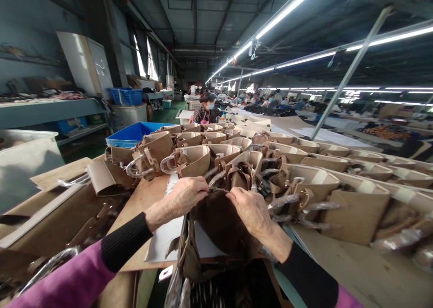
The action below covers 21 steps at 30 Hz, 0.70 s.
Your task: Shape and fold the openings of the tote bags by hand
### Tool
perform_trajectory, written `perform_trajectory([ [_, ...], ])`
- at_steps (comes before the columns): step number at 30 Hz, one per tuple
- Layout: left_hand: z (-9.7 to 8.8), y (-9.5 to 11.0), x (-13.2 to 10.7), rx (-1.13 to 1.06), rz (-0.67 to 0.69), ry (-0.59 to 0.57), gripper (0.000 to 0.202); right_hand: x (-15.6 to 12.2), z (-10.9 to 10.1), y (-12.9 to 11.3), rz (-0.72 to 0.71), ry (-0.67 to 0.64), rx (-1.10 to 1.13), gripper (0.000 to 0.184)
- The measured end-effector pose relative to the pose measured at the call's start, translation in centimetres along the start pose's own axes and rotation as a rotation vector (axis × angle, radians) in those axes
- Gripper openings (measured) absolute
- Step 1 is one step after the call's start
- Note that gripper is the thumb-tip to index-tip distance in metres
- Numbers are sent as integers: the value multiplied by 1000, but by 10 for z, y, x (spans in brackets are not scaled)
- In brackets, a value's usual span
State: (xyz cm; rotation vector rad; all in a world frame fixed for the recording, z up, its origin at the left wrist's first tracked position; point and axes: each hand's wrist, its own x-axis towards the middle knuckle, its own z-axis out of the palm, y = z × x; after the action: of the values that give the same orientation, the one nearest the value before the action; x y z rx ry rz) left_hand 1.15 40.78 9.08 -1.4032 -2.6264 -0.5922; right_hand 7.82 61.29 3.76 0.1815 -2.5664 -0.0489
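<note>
My left hand [182, 199] and my right hand [249, 209] both pinch the top rim of a dark brown bag [219, 227] that stands open right in front of me. The fingers of each hand are closed on the rim, left hand at the left edge, right hand at the right edge. White card [165, 238] lies under and beside the bag. Just beyond my hands stand several tan handbags [243, 163] with handles wrapped in clear plastic.
Rows of tan handbags [338, 172] cover the long table to the right. A blue crate [130, 134] and a grey bin [23, 159] stand at left. Flat brown boards [54, 209] lie at lower left. A seated person [206, 112] works farther back.
</note>
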Motion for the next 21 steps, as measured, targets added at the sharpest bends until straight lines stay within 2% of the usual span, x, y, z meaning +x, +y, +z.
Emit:
perform_trajectory([
  [6, 2, 3, 2, -7, -67, 41, 14, 3, -2, -3, 17, -4, -10, 16],
  [8, 0, 2, 1, -1, -33, 30, 12, 3, -1, -3, 19, -7, -9, 16],
  [12, 0, -2, -1, -11, 84, 1, 28, 1, -1, -3, 27, -13, -8, 17],
  [14, 1, -3, -1, 0, 97, -6, 27, 1, -1, -3, 28, -16, -8, 17],
  [21, 7, 1, 4, -4, -17, 40, 18, 2, -5, -4, 33, -24, -4, 16],
])
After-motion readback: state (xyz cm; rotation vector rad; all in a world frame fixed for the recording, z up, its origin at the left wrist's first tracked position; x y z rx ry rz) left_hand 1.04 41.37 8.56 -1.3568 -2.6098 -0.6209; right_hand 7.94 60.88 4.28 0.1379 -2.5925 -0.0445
